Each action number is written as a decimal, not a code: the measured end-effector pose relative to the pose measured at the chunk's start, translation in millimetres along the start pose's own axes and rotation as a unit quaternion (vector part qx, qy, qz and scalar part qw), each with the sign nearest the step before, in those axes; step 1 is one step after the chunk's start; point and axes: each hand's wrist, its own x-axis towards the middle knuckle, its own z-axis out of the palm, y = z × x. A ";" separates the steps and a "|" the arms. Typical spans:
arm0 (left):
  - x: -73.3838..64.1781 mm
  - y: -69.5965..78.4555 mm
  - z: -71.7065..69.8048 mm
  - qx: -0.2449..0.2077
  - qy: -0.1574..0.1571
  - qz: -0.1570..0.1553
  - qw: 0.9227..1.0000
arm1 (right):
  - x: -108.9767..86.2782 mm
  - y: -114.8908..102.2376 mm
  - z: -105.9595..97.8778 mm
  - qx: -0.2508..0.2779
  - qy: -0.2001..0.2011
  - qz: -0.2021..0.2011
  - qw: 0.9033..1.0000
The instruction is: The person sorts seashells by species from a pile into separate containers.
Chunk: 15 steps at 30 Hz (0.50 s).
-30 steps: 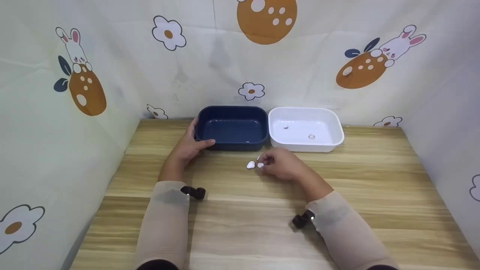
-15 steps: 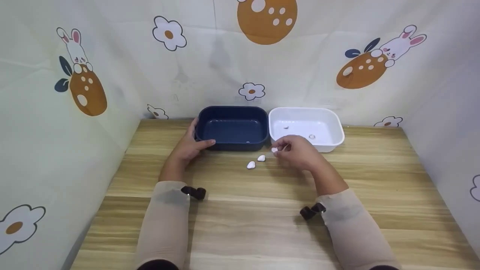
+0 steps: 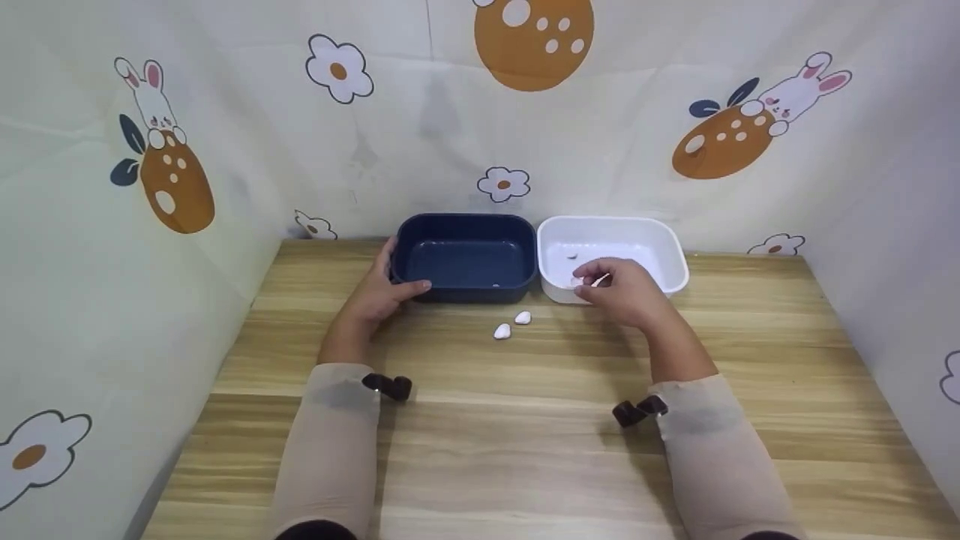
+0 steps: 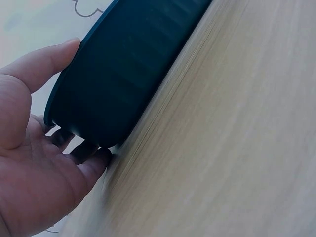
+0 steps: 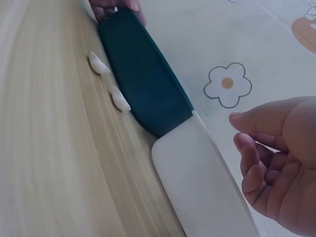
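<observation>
My left hand grips the left end of a dark blue tub. In the left wrist view its thumb lies at the tub's rim, with the fingers against the end wall. My right hand is over the front rim of a white tub, thumb and fingertips pinching a small white pebble. The pebble hardly shows against the pale backdrop in the right wrist view. Two more white pebbles, one nearer and one farther, lie on the table before the blue tub.
Inside the white tub a small pale piece lies towards the left. The two tubs stand side by side at the back of the wooden table. Close behind them rises a patterned cloth backdrop, with cloth on both sides too.
My right hand has picked a white pebble off the table and carried it right and back to the white tub. Two pebbles stay behind. My left hand has not moved.
</observation>
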 end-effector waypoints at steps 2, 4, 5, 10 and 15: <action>0.0 0.1 -0.1 0.005 0.002 -0.001 1.000 | 0.5 2.3 -1.8 -0.001 0.004 0.006 1.000; -0.1 0.4 -0.1 0.007 0.003 -0.002 1.000 | 1.0 4.3 -4.0 -0.002 0.007 0.010 1.000; -0.2 0.6 -0.1 0.007 0.002 -0.003 1.000 | 1.4 5.6 -5.3 -0.003 0.009 0.013 1.000; -0.6 1.8 0.1 0.008 0.001 -0.003 1.000 | 2.0 10.5 -13.1 -0.012 0.030 0.023 0.999; -0.4 1.4 0.4 0.009 0.002 -0.002 1.000 | 1.9 14.0 -19.6 -0.016 0.047 0.036 0.998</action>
